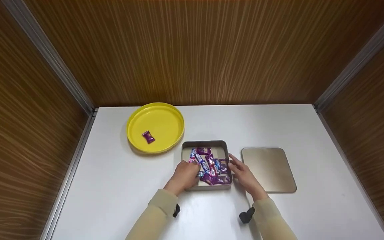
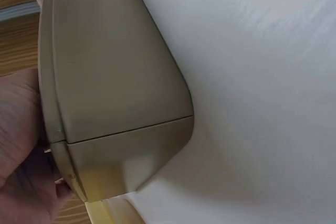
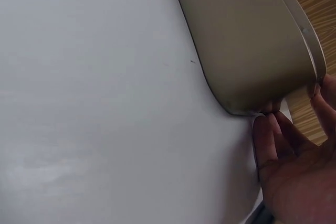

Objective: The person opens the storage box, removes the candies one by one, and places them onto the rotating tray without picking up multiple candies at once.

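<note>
Several wrapped candies [image 1: 205,166] are being reached from their left by the nearer left hand [image 1: 186,174], its grip hidden, the metal tin [image 1: 208,188] being touched by the unclenched right hand [image 1: 243,172].

Matt metal tin [image 1: 209,188]; glossy wrappers [image 1: 211,162]

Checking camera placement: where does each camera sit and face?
Head: worn on head, facing forward-down at open square beige metal tin; left hand, right hand, beige sleeves show.
Left wrist: worn there, facing the tin's side; left hand shows.
Right wrist: worn there, facing the tin's side; right hand shows.
Wrist views share tin, white table.
</note>
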A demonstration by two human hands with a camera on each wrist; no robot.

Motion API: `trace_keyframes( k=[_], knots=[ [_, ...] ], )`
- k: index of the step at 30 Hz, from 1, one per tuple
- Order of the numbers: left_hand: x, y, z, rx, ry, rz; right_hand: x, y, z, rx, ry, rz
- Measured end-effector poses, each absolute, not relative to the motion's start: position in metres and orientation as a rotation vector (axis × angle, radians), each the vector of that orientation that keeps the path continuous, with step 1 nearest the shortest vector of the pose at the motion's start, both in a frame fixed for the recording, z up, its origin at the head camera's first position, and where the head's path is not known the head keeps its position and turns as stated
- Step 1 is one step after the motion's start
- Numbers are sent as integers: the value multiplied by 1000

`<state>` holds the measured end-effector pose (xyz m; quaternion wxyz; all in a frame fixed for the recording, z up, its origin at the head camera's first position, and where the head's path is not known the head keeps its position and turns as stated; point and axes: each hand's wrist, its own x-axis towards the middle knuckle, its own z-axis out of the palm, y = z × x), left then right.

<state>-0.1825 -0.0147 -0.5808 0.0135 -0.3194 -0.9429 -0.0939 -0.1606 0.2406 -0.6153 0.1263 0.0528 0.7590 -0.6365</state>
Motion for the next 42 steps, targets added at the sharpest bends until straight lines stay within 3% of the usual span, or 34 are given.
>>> trace_keyframes(
  k=[13, 28, 42],
  knots=[
    [-187, -41, -561, -591, -2747, -818, -160, 250, -612, 47, 2125, -1869],
    [-218, -93, -561, 154, -2458, -1704, -157, 258, -617, 17, 1981, -1958],
    [-243, -113, -568, 376, -2396, -1804, -157, 260, -616, 50, 1939, -1975]
  ],
)
